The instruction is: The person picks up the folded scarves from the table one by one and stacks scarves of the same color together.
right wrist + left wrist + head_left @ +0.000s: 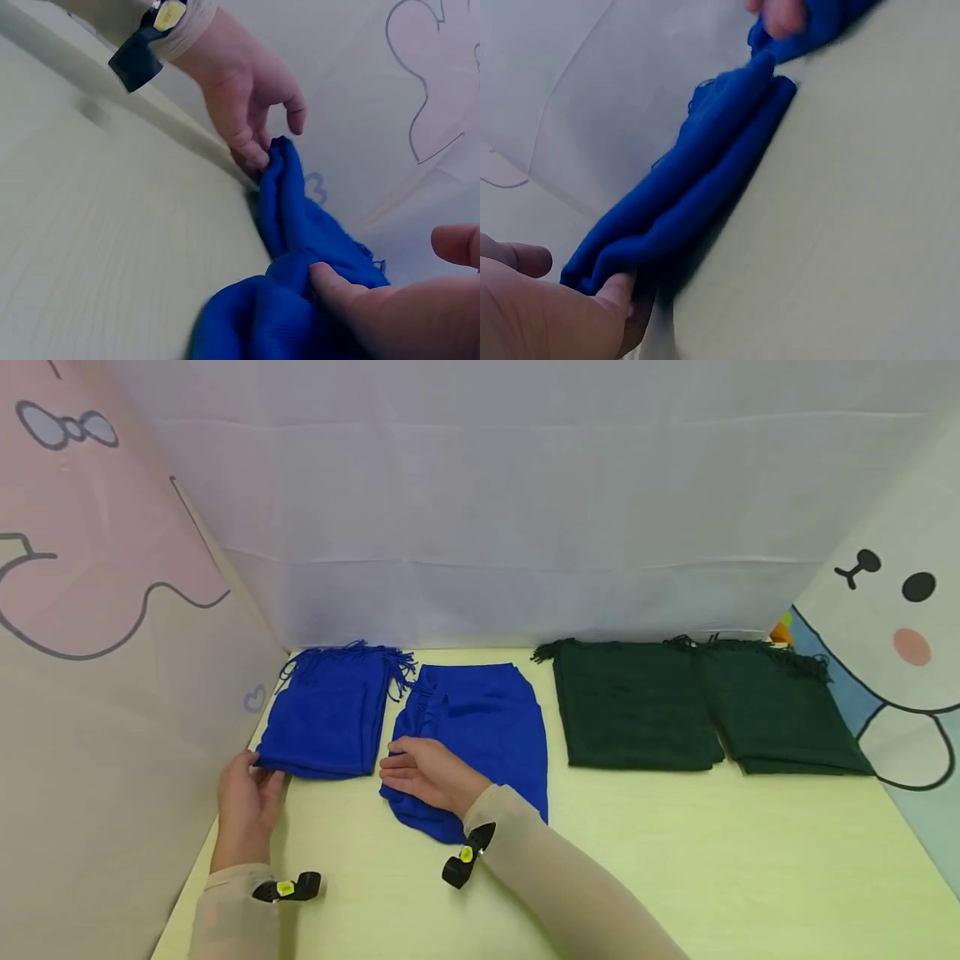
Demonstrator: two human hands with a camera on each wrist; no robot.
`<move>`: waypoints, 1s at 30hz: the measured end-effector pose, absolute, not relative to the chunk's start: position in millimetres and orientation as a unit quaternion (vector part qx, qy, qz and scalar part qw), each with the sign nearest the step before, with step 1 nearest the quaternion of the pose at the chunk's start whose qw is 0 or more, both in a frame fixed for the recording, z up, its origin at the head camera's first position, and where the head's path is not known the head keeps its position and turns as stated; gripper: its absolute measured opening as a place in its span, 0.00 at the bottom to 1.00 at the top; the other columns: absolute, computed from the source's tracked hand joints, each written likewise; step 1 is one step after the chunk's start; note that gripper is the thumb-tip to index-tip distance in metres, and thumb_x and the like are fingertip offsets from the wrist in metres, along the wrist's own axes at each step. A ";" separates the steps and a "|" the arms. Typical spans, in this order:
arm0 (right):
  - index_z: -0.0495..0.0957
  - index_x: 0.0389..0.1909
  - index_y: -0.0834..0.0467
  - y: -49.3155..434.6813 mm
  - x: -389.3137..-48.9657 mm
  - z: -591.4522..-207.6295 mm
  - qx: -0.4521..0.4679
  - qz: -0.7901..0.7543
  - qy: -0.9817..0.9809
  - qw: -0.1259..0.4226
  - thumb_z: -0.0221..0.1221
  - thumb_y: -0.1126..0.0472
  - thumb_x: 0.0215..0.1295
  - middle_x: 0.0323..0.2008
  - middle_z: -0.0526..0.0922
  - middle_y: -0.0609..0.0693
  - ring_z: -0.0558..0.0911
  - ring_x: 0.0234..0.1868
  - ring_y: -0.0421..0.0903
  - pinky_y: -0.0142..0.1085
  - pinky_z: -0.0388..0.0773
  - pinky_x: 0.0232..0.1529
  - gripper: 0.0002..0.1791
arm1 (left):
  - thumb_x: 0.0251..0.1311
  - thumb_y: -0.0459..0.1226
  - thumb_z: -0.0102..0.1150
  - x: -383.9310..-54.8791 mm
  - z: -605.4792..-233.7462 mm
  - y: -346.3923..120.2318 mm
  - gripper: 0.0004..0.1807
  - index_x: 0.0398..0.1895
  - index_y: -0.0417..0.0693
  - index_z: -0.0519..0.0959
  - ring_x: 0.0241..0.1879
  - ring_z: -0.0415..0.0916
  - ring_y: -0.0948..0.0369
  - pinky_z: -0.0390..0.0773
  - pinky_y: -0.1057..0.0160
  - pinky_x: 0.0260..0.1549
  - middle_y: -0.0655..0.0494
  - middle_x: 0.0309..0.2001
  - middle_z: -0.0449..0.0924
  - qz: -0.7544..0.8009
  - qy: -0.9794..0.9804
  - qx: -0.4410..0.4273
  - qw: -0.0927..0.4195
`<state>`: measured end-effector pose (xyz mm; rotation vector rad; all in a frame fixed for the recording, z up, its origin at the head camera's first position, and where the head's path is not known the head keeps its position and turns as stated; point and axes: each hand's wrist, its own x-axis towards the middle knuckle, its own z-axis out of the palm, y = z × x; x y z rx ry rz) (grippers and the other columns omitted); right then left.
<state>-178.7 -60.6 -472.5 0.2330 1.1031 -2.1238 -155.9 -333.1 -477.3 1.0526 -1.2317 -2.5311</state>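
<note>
A folded blue fringed scarf (322,718) lies at the left of the table, its fringe toward the back wall. At its near left corner is my left hand (249,802), fingers touching the folded edge. The left wrist view shows the thumb apart from the layered blue fold (682,199). Beside it lies a second, looser blue scarf (495,727) with rounded, rumpled edges. My right hand (431,770) rests over its left side, fingers extended. In the right wrist view the fingertips touch the bunched blue cloth (255,315), with the thumb held off it.
Two folded dark green scarves (637,710) (780,710) lie side by side on the right, fringes at the back. A white cloth wall (525,502) stands behind the pale table (637,860). Printed side panels (97,710) border the left and right.
</note>
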 end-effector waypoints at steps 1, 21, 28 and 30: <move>0.60 0.71 0.70 -63.7 -180.4 -474.9 0.108 -0.825 0.419 0.364 0.54 0.62 0.73 0.66 0.64 0.74 0.64 0.70 0.68 0.52 0.64 0.69 0.30 | 0.75 0.43 0.46 -155.6 -477.6 -333.3 0.34 0.79 0.62 0.47 0.62 0.62 0.65 0.70 0.68 0.61 0.59 0.63 0.59 -0.852 -0.388 0.348 0.057; 0.61 0.68 0.73 -78.0 -186.1 -489.8 0.143 -0.824 0.413 0.362 0.53 0.65 0.70 0.58 0.71 0.76 0.71 0.64 0.70 0.55 0.68 0.66 0.29 | 0.77 0.40 0.40 -154.6 -482.0 -309.1 0.37 0.78 0.76 0.35 0.76 0.39 0.69 0.40 0.59 0.75 0.71 0.78 0.37 -0.939 -0.177 0.293 -0.006; 0.61 0.66 0.75 -76.7 -185.9 -489.3 0.143 -0.831 0.405 0.355 0.52 0.65 0.70 0.59 0.71 0.77 0.70 0.64 0.70 0.55 0.67 0.66 0.27 | 0.75 0.40 0.45 -155.6 -475.8 -298.7 0.42 0.77 0.80 0.33 0.76 0.42 0.60 0.47 0.52 0.74 0.66 0.78 0.36 -0.923 -0.218 0.316 -0.030; 0.63 0.65 0.76 -77.4 -185.7 -489.2 0.144 -0.829 0.405 0.358 0.52 0.65 0.71 0.59 0.71 0.77 0.71 0.64 0.70 0.55 0.67 0.66 0.26 | 0.76 0.39 0.44 -155.8 -476.6 -297.4 0.43 0.77 0.77 0.28 0.77 0.40 0.61 0.49 0.56 0.74 0.63 0.79 0.33 -0.917 -0.234 0.321 -0.031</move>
